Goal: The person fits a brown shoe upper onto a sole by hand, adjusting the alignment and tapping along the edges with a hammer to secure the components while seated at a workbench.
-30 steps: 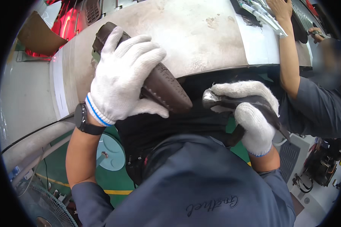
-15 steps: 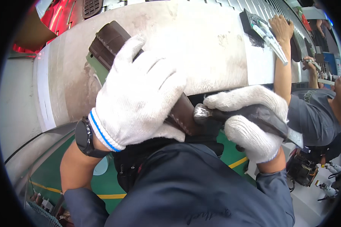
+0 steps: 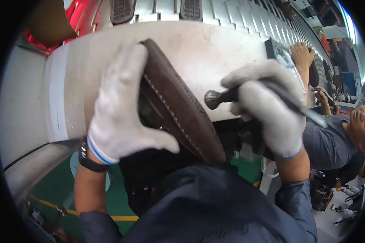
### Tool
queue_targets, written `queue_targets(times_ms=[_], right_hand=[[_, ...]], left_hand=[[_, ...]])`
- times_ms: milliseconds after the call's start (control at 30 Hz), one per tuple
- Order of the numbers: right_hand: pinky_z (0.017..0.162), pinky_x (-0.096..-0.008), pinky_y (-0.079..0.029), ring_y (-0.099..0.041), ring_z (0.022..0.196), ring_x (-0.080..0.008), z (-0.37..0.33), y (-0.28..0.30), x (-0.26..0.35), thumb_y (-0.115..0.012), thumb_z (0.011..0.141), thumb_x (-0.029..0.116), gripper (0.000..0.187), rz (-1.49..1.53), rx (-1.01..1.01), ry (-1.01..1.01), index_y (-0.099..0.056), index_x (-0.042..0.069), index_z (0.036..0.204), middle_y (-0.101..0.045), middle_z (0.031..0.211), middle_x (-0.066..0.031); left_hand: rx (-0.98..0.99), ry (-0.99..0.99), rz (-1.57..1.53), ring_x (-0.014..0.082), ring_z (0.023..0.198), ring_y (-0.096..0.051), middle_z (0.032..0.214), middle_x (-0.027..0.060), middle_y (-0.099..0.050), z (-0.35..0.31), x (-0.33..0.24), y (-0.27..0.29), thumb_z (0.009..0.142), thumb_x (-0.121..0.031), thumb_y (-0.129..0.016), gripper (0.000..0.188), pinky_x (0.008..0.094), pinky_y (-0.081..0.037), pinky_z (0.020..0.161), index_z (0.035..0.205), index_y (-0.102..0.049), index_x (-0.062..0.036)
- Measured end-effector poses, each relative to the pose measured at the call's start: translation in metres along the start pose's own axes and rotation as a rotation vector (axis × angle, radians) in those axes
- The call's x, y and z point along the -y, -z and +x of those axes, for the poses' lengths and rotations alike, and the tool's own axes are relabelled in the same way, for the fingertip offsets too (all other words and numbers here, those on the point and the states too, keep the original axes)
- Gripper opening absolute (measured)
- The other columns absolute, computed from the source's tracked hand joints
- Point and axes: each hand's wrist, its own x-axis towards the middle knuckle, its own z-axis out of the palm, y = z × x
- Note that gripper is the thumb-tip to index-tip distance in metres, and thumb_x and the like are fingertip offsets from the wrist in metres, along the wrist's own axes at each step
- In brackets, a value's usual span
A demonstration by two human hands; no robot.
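Note:
A brown shoe [image 3: 178, 103] with pale stitching along its side lies tilted, slanting across the near edge of the pale work surface [image 3: 215, 52]. At its left my left hand [image 3: 119, 107], in a white knit glove, is open. Its fingers are stretched and blurred, and the thumb reaches over the shoe's dark inner side. To the right of the shoe, my right hand [image 3: 267, 103], also gloved, is wrapped round a hammer [image 3: 217, 98]. Its rounded metal head points at the shoe without touching it, and a flat grey end sticks out behind the fist.
Beyond the work surface runs a slatted metal conveyor [image 3: 223, 14] carrying shoe soles [image 3: 191, 9]. At the right, a co-worker's bare hand [image 3: 302, 54] rests near a dark tray [image 3: 270, 48] with white tubes. A pale panel [image 3: 22, 93] borders the left side.
The shoe has turned, now showing its stitched side. My left hand has shifted left and come off its top, fingers straightened. The hammer head has lifted away from the shoe.

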Motion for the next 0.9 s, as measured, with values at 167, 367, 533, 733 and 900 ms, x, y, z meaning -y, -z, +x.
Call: queue_targets(times_ms=[167,367,533,733,900], right_hand=[[0.059,-0.0248,-0.054,-0.072,0.068,-0.0145,0.018,-0.001,0.006,-0.073,0.098,0.028,0.034,-0.060,0.123,-0.016,-0.074,-0.005,0.105,-0.078,0.096,-0.0154],[0.062,-0.0268,-0.056,-0.073,0.069,-0.0159,0.039,-0.024,-0.009,-0.070,0.103,0.023,0.031,-0.019,0.018,0.110,-0.073,-0.006,0.110,-0.080,0.102,-0.0194],[0.064,-0.0260,-0.056,-0.073,0.070,-0.0153,0.059,-0.048,-0.010,-0.070,0.104,0.021,0.028,-0.069,-0.040,0.249,-0.075,-0.007,0.109,-0.081,0.098,-0.0181],[0.065,-0.0236,-0.053,-0.070,0.071,-0.0097,0.110,-0.046,0.002,-0.068,0.108,0.021,0.025,-0.098,0.151,0.367,-0.077,-0.002,0.108,-0.079,0.087,-0.0097],[0.073,-0.0308,-0.058,-0.073,0.081,-0.0176,0.105,-0.039,-0.025,-0.062,0.112,0.028,0.034,0.370,0.104,-0.018,-0.073,-0.004,0.117,-0.079,0.111,-0.0160]], left_hand=[[-0.038,0.117,-0.073,0.0472,0.160,-0.041,0.173,0.0315,-0.037,-0.001,0.005,-0.008,0.039,-0.069,-0.103,0.170,0.0525,-0.035,0.131,0.170,-0.028,0.0078],[-0.021,0.161,-0.139,0.0527,0.161,-0.035,0.175,0.0355,-0.030,0.004,0.005,-0.008,0.037,-0.061,-0.105,0.171,0.0534,-0.033,0.132,0.173,-0.025,0.0043],[-0.030,0.151,-0.168,0.0569,0.159,-0.035,0.173,0.0377,-0.031,-0.005,0.007,-0.008,0.040,-0.064,-0.105,0.168,0.0566,-0.033,0.131,0.172,-0.025,0.0042],[-0.002,0.157,-0.134,0.0554,0.160,-0.034,0.173,0.0375,-0.030,0.000,0.006,-0.007,0.042,-0.060,-0.107,0.167,0.0553,-0.032,0.132,0.171,-0.025,0.0073],[-0.157,0.269,-0.112,0.0558,0.142,-0.053,0.150,0.0393,-0.056,0.000,0.023,-0.010,0.063,-0.063,-0.101,0.135,0.0567,-0.045,0.120,0.158,-0.042,0.0126]])
